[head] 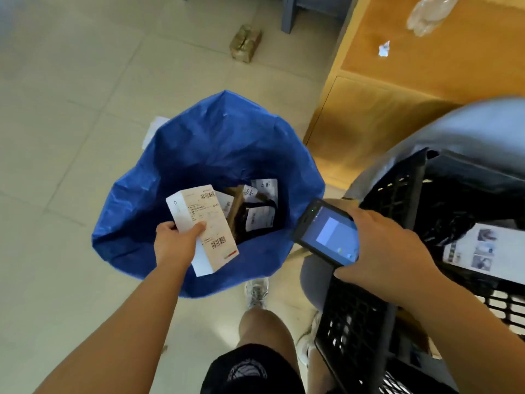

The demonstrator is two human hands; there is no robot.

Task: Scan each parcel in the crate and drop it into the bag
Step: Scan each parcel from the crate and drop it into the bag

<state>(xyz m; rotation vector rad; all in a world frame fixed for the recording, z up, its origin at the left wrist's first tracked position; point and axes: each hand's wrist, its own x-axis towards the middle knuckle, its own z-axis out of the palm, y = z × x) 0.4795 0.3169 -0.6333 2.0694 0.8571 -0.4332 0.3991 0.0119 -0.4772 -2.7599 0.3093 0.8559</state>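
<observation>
My left hand point(177, 240) grips a small tan box parcel point(208, 223) with barcode labels, held over the open mouth of the blue bag point(216, 146). Several labelled parcels point(255, 211) lie at the bottom of the bag. To the right, my right hand point(389, 251) holds a black handheld scanner point(326, 231) with its blue screen lit, its front end turned toward the box. The black plastic crate point(366, 317) sits at the right on a grey chair, with a white printed parcel point(480, 248) and a black wrapped one point(451, 226) inside.
A wooden cabinet point(397, 89) stands behind the crate, a clear plastic bottle point(429, 12) and a paper scrap on top. A brown taped package point(245, 42) lies on the tiled floor at the back. My legs and shoes point(257, 291) are below the bag.
</observation>
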